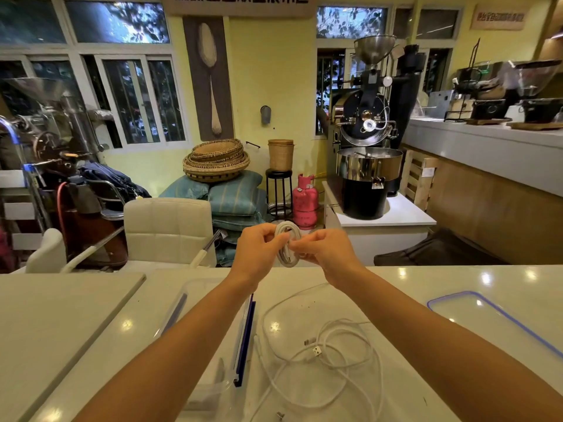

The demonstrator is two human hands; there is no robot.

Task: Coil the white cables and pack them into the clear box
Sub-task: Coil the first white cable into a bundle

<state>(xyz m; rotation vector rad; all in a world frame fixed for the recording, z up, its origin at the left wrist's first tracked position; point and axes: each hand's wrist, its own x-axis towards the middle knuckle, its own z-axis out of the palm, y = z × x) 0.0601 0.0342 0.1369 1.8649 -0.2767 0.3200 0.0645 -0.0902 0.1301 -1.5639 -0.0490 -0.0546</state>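
Coiled white cable (288, 243) sits raised above the counter, pinched between my left hand (259, 248) and right hand (323, 249) so the loops stay tight; loose cables (323, 357) wait beside the clear box (210, 330).

We see a glossy white table (441, 287) running across the lower part of our view, with ceiling lights mirrored on its top. On its left part lies a flat pale board (54, 315), its right edge running diagonally. Beside that stands the clear box (210, 388) with a blue strip along its right rim, largely hidden behind a forearm. Just right of the box, loose white cables (329, 363) sprawl in overlapping loops on the tabletop, two plugs showing among them. Well apart, near the right edge, a clear lid (490, 321) with a blue rim lies flat.
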